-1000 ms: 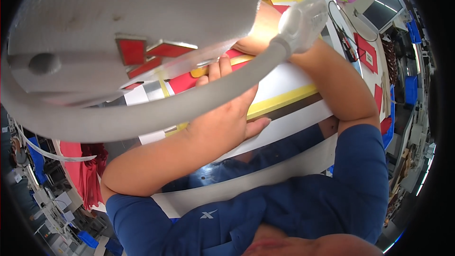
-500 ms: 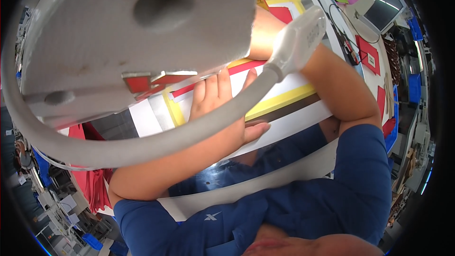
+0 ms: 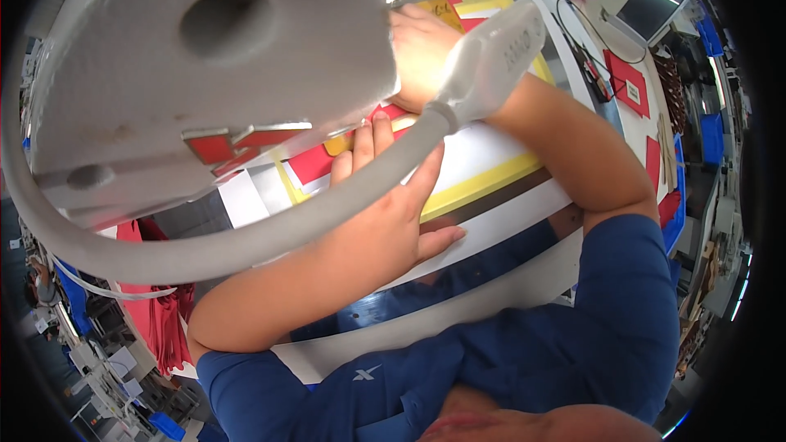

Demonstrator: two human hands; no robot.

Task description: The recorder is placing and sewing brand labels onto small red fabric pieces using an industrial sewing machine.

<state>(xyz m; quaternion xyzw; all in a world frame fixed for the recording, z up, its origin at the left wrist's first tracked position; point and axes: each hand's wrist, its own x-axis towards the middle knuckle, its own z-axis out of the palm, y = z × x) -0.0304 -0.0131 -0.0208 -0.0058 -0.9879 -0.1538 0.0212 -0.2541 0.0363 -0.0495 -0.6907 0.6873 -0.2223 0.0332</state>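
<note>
My left hand [image 3: 383, 219] lies with fingers stretched out and thumb spread, its fingertips on a red fabric piece [image 3: 311, 165] beside the machine head. A small yellow strip [image 3: 338, 145] shows at those fingertips. Farther off, my right hand [image 3: 426, 42] rests palm down with fingers extended; the machine head partly covers it. Under both hands is a white sheet [image 3: 483, 141] edged with yellow tape [image 3: 483, 183]. The big grey machine head [image 3: 327, 57], which looks like a sewing machine's, hides part of the work.
A thick grey hose [image 3: 237, 247] arches across the view in front of my left forearm. Red fabric pieces [image 3: 155, 319] hang at the left. On the right are a tilted screen [image 3: 652, 2], a red piece with a label [image 3: 626, 86] and cables.
My right hand shows more beyond the machine head. More red fabric and a yellow strip now show by my left fingertips. The view has shifted slightly, placing the machine farther left.
</note>
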